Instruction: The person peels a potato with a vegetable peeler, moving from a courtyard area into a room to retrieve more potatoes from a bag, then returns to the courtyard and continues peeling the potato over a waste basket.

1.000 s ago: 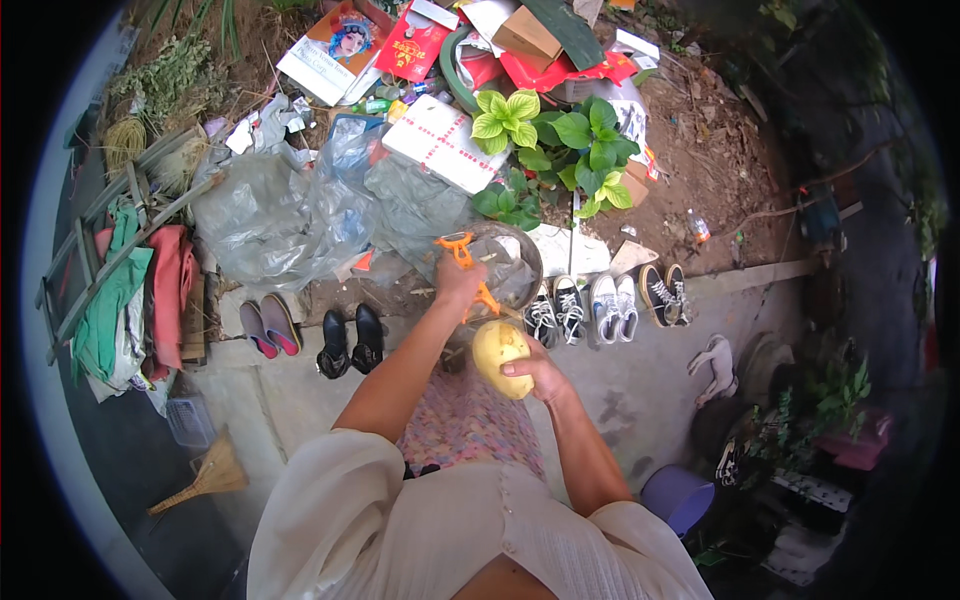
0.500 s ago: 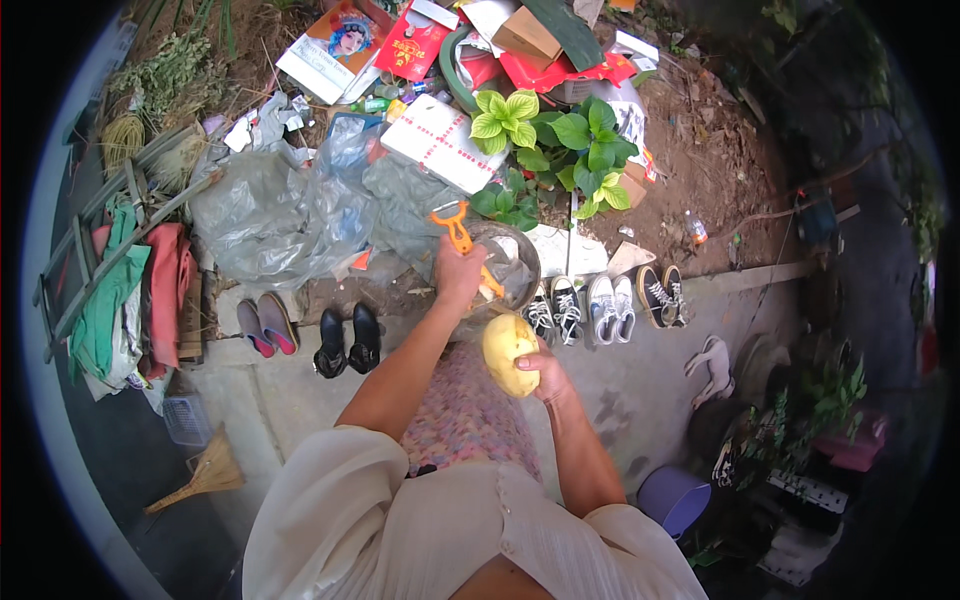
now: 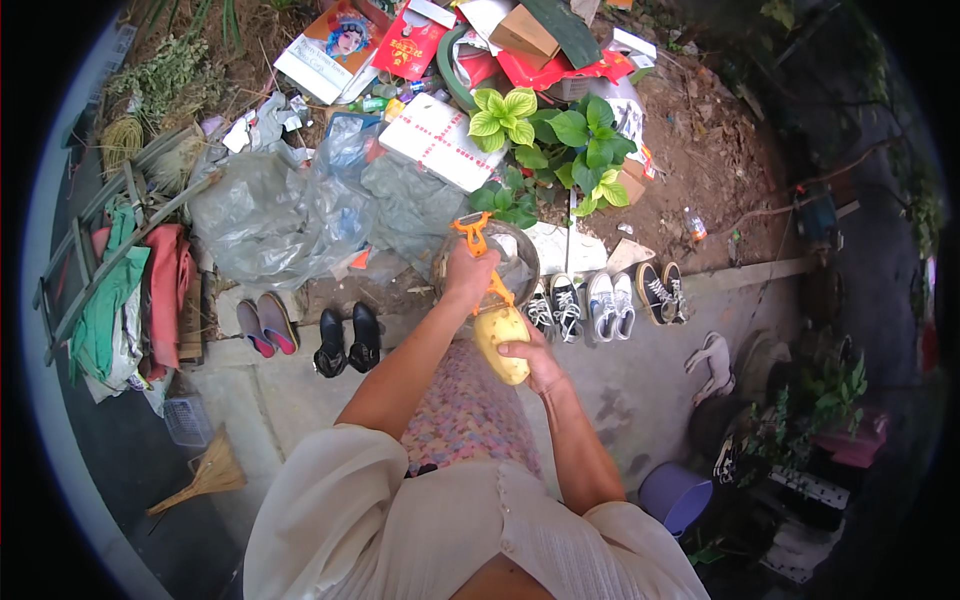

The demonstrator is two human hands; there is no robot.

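A: What's in hand here?

B: A peeled potato [image 3: 502, 343], pale yellow and oblong, held out in front of the person's lap over the flowered skirt [image 3: 465, 415]. The right hand [image 3: 540, 362] cups it from below, fingers curled shut round its lower end.

A: And the other hand?

B: The left hand [image 3: 468, 270] is closed round an orange peeler [image 3: 478, 250], whose lower end lies against the potato's top.

A: How would that potato handle?

B: I'd judge it firm and fairly dense, not fragile, but wet and slippery where the skin is off. Best held the way it is, by the end away from the blade, with fingers wrapped well round and clear of the peeler.

A: What's around?

B: Just beyond the hands sits a round metal bowl [image 3: 515, 255] on the ground. Further out, rows of shoes on the concrete step: black shoes [image 3: 348, 340], pink slippers [image 3: 266, 324], sneakers [image 3: 600, 300]. Behind them, crumpled plastic sheeting [image 3: 270, 215], green leafy plants [image 3: 560, 135] and scattered cardboard. A straw hand broom [image 3: 205, 478] lies to the left.
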